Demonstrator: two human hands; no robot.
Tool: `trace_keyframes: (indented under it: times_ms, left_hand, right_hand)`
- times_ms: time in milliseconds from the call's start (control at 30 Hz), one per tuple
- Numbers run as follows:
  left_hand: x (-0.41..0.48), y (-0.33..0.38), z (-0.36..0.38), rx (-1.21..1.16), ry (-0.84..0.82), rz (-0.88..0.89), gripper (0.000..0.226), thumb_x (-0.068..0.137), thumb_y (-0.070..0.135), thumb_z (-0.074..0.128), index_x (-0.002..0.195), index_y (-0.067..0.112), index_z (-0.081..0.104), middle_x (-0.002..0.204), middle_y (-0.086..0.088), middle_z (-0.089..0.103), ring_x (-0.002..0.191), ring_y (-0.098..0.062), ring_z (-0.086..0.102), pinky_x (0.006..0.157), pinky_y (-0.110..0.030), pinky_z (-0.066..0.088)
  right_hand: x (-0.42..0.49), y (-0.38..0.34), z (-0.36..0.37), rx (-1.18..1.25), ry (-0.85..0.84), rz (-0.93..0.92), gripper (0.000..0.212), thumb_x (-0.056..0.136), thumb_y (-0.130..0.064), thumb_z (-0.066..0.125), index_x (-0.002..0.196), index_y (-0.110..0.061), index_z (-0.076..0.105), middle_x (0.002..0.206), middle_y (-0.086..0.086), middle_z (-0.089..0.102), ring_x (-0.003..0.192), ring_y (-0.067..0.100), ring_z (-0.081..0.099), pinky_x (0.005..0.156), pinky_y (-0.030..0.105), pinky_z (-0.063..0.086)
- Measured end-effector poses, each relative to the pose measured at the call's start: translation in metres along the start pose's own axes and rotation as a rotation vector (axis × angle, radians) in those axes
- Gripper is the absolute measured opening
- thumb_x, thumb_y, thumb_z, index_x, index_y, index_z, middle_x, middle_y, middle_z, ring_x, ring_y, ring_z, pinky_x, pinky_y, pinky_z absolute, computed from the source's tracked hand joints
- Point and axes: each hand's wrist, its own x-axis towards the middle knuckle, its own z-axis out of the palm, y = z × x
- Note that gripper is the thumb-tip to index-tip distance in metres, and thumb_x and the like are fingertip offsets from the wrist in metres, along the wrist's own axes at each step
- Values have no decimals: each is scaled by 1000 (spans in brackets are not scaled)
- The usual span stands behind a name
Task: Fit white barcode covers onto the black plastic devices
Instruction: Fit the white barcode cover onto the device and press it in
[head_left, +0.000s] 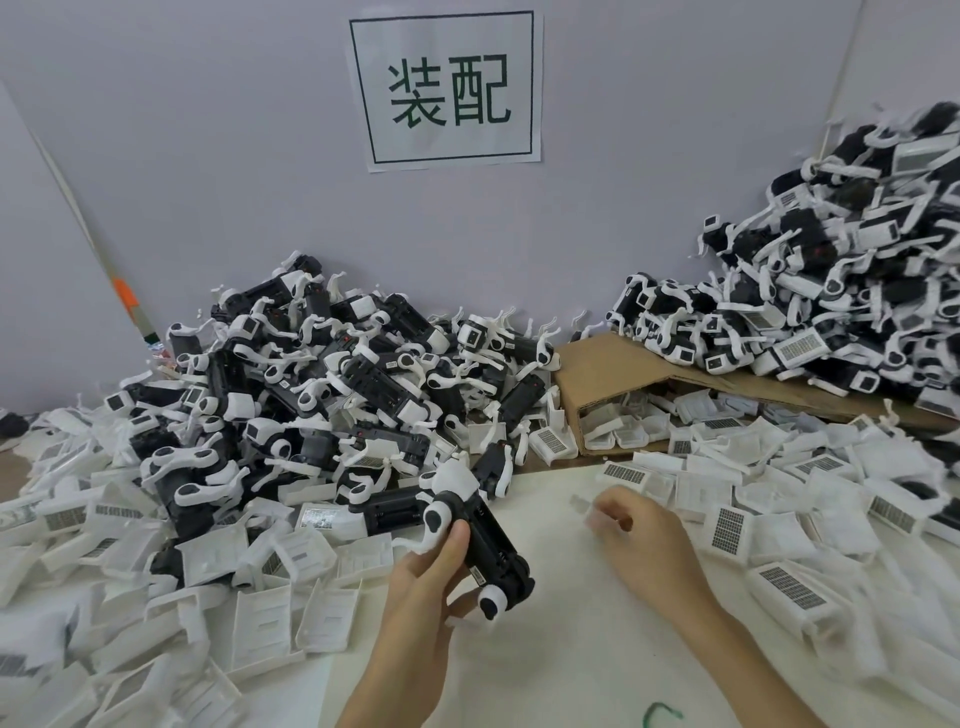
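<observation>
We hold the black device (493, 545) in our left hand (415, 603), long axis pointing away and leftward, while right of it our blurred right hand (644, 540), grip unclear, sits nearest a white cover (626, 474).

I see a white table (561, 660); white barcode covers (270, 613) lie scattered across both sides. A heap of black devices (311, 395) sits at back left; a cardboard box (613, 374) lies at back right.

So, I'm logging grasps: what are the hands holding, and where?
The left hand grips a black device around its middle. The right hand is motion-blurred near the white covers; whether it holds one cannot be told.
</observation>
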Motion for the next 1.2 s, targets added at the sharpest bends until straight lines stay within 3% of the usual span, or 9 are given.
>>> trace_keyframes:
  times_ms: [100,167,333,467,600,700,867,1000,1200]
  left_hand:
    - [-2,1,2,8,4,-16,53,73,44,75,115,13,71,103,-7,76,88,-16,72,52,-21,46]
    - [-3,2,3,13,-1,-39,49,78,44,73,116,14,71,105,-8,77,85,-14,71,52,-20,44]
    - [-7,0,8,17,-73,-47,44,81,36,73,116,9,71,106,-10,75,86,-15,70,47,-17,44]
    - [-6,-5,12,46,-154,-26,37,85,27,69,116,6,73,112,-17,73,95,-24,69,53,-20,48]
    - [-3,-10,11,67,-150,12,41,85,24,69,123,6,68,119,-15,72,112,-31,68,83,-38,53]
    - [-3,-9,11,52,-150,17,41,83,25,71,120,8,71,117,-14,73,106,-26,70,72,-29,54]
    - [-7,-6,15,44,-196,41,29,84,28,76,110,17,77,108,-10,75,86,-16,72,58,-19,52]
    - [-7,-6,15,49,-183,61,41,79,36,75,115,18,75,116,-13,73,96,-21,70,63,-22,54]
    - [-6,-10,15,105,-209,101,36,84,35,71,117,20,74,120,-12,72,110,-29,70,83,-36,59]
  right_hand:
    - [-1,-17,-3,622,-73,164,12,101,-17,57,97,-17,68,82,-5,72,77,7,66,67,15,49]
    - [-3,-23,-4,914,-220,245,19,103,-13,51,106,-17,70,87,0,74,77,9,67,70,22,51]
    - [-8,-30,1,1126,-292,324,36,106,-16,42,95,-20,76,77,-1,63,68,10,58,61,24,44]
    - [-12,-38,1,1327,-431,405,23,96,-31,57,97,-15,74,74,1,64,63,13,61,61,29,50]
    - [-12,-36,3,1302,-396,326,33,82,-25,66,112,-10,68,84,3,69,73,14,66,65,28,54]
    - [-12,-37,5,1205,-322,230,41,83,-34,61,115,-9,67,93,7,72,79,13,66,74,28,52]
    - [-16,-39,8,1047,-290,162,40,96,-37,51,122,-10,68,120,10,71,118,32,62,107,48,43]
    - [-21,-42,11,1023,-321,144,39,95,-38,52,119,-12,69,118,10,72,115,28,64,98,39,48]
    - [-29,-50,20,1034,-370,173,43,83,-44,59,111,-13,70,107,10,74,91,17,69,76,27,56]
